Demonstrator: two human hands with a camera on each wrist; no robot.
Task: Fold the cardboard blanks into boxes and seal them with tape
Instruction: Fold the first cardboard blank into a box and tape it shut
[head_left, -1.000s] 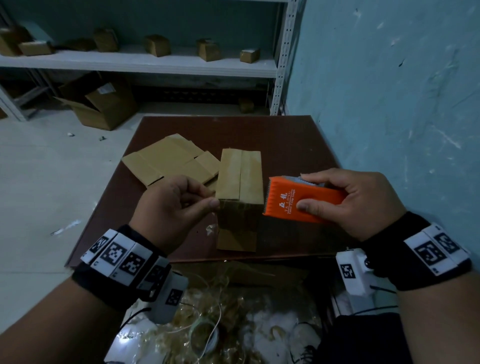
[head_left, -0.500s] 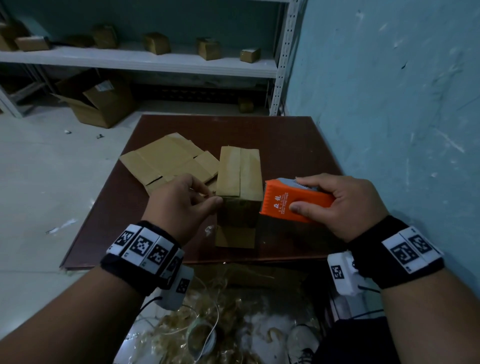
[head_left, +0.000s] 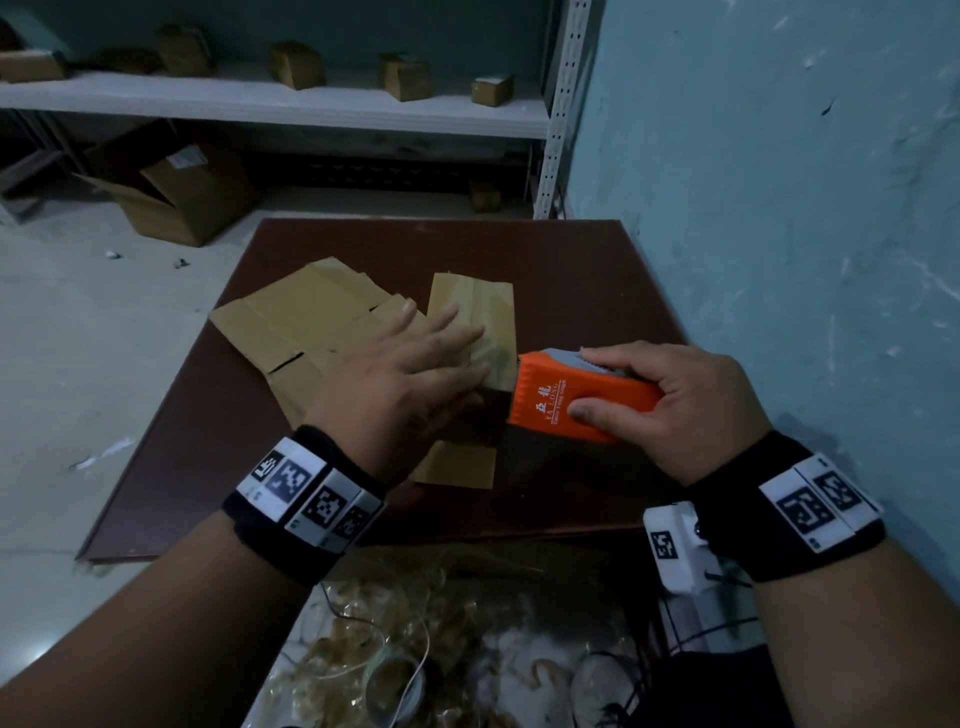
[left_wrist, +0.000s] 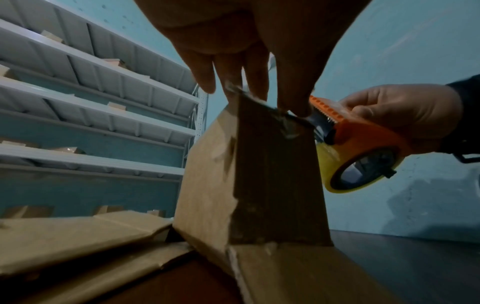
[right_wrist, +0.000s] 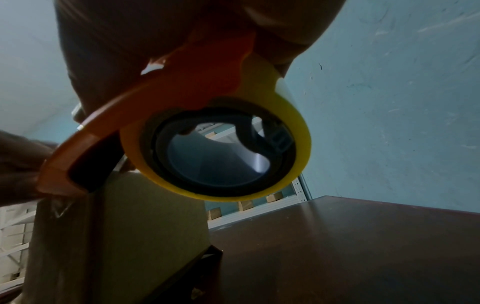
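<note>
On the left of the brown surface (head_left: 571, 270) lie several flat cardboard blanks (head_left: 306, 317), overlapping one another and not yet folded. Just right of them stands the box (head_left: 470, 312) now being sealed, upright near the middle of the surface, with one flap spread flat toward the person. The left hand (head_left: 410, 379) lies across the top of this box with fingers straight and flat, pressing down on it (in the left wrist view the fingertips (left_wrist: 293, 102) sit right at the top edge, where a crinkled bit of clear tape shows). Further right, the right hand (head_left: 675, 405) grips an orange tape dispenser (head_left: 576, 400), fingers curled over its top and thumb on its side, with the toothed end touching the box's upper right edge; a yellow-rimmed tape roll (right_wrist: 215, 148) sits inside it. I judge the box to be light and hollow, stiff along its creases but easily dented on the panels, so it likely slides or tips unless held from above. Its corners and folded edges seem the safest places to take hold.
</note>
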